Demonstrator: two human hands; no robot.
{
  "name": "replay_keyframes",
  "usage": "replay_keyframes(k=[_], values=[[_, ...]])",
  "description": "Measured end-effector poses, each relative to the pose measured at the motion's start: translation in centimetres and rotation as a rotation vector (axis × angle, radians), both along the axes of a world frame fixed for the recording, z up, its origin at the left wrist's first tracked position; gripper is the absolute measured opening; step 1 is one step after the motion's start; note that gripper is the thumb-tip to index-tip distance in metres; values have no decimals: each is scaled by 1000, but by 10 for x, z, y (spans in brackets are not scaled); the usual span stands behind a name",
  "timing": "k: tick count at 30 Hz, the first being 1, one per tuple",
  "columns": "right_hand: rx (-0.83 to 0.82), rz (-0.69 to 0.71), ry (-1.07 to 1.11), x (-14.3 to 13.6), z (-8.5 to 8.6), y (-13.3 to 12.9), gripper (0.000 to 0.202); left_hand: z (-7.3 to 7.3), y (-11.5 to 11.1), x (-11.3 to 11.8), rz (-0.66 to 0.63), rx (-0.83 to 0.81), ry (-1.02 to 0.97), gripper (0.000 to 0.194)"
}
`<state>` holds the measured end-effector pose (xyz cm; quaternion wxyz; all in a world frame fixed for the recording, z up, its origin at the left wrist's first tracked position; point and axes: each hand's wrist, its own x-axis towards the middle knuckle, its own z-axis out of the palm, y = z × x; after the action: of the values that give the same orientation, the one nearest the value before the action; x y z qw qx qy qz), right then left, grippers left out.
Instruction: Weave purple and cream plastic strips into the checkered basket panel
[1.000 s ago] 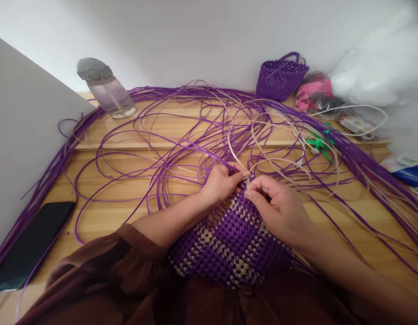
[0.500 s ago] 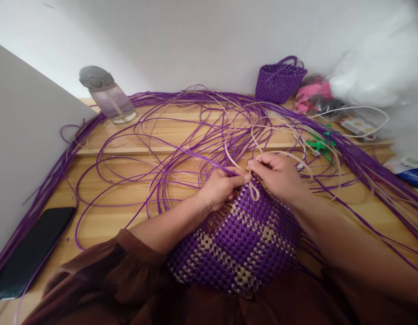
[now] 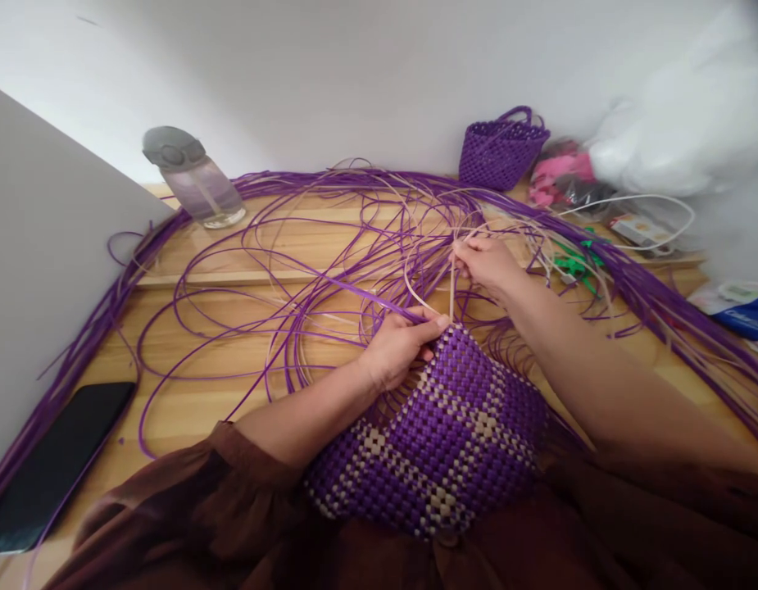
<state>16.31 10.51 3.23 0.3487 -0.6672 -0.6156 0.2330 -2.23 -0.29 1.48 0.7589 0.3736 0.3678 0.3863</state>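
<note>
A woven purple piece with beige bands (image 3: 440, 434) rests against my lap, its pointed top edge facing away from me. My left hand (image 3: 400, 344) pinches that top edge between thumb and fingers, with purple strands running out past it to the left. Above the weave, my right hand (image 3: 486, 262) is closed on a beige plastic strand (image 3: 451, 297), drawn straight up from the top edge. Another beige strand (image 3: 410, 283) curves away beside it. The fingers under the weave's edge are partly hidden.
Loose purple and beige strands (image 3: 329, 287) loop over the wooden table (image 3: 231, 328). A water bottle (image 3: 197, 180) stands back left, a black phone (image 3: 59, 467) lies front left. Back right are a small purple basket (image 3: 501, 152), a pink item (image 3: 560, 176) and white plastic bags (image 3: 674, 139).
My right hand has moved up and away from the weave, pulling the beige strand taut. The small beige loop at the top edge is gone. My left hand stays in place.
</note>
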Motion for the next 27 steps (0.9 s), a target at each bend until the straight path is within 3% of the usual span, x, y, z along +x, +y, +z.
replay_keyframes(k=[3, 6, 10, 12, 16, 19, 23, 27], values=[[-131, 108, 55, 7, 9, -26, 58, 0, 2, -1, -35, 22, 2, 38], [-140, 193, 59, 11, 18, -64, 53, 2, 3, -3, -85, 72, 89, 38], [272, 406, -131, 6, 12, -100, 19, 4, 3, -3, -60, 46, 92, 41], [460, 511, -274, 4, 4, -102, 21, 4, 2, -2, -34, 27, 65, 44], [643, 536, -420, 7, -8, -89, 19, 4, 1, -1, -13, 38, 64, 42], [691, 558, -449, 11, -8, -85, 20, 3, 1, -1, -14, 57, 88, 38], [570, 503, -447, 13, 9, -96, 17, 2, 2, -2, -22, 88, 109, 37], [51, 411, -259, 5, 39, -110, 18, 2, 1, -2, -30, 120, 138, 34]])
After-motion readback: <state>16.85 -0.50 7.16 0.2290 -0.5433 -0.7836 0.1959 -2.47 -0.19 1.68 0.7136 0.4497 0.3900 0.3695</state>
